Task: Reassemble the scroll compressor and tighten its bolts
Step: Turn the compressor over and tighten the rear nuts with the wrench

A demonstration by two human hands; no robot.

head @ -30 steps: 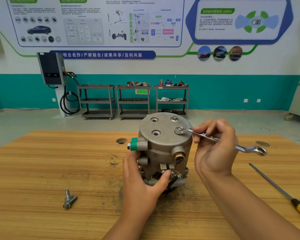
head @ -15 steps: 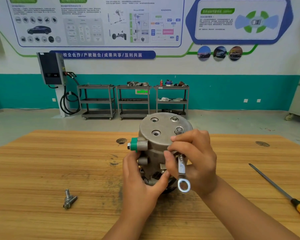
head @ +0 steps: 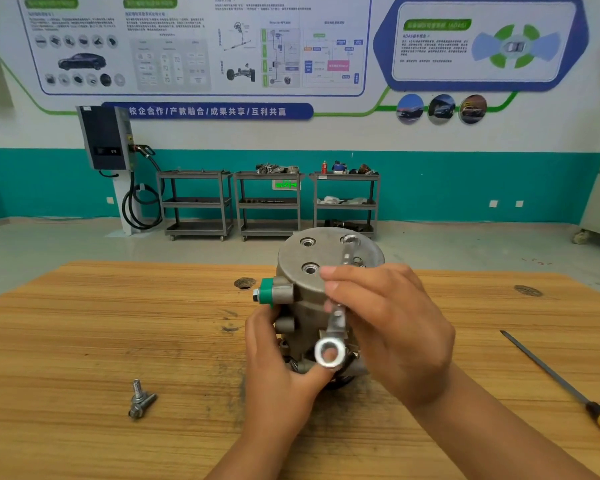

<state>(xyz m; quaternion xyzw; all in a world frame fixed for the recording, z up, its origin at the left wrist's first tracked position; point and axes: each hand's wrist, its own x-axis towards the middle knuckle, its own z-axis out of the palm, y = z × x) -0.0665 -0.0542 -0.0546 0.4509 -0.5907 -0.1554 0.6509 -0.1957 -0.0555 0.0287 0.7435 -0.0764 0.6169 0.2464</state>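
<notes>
- The left hand [head: 284, 358] lay nearest, its fingers [head: 321, 374] curled round the lower body of the scroll compressor [head: 302, 306]. The thumb crossed the front fittings, and the hand gripped the unit and steadied it upright on the worktop [head: 84, 341].
- Two loose bolts [head: 141, 400] lay on the boards to the front-left, well apart from that hand. A screwdriver [head: 568, 386] lay far off to the right.
- The right hand [head: 388, 334] came in from the lower right with the palm turned leftward. Its fingers [head: 328, 271] were closed round the middle of the wrench [head: 336, 320].
- The wrench's long axis ran near to far. Its ring end hung in front of the compressor's lower body, just above the left thumb. Its other end tilted up over the flat top cover to the far-right bolt hole [head: 350, 240].
- That hole lay beyond and above the right fingers, along the wrench's own line, and the right hand was the nearer one. Blur hid whether the head sat properly on a bolt, so seating probably needed checking before any swing.
- Service carts [head: 269, 202] stood against the far wall.
</notes>
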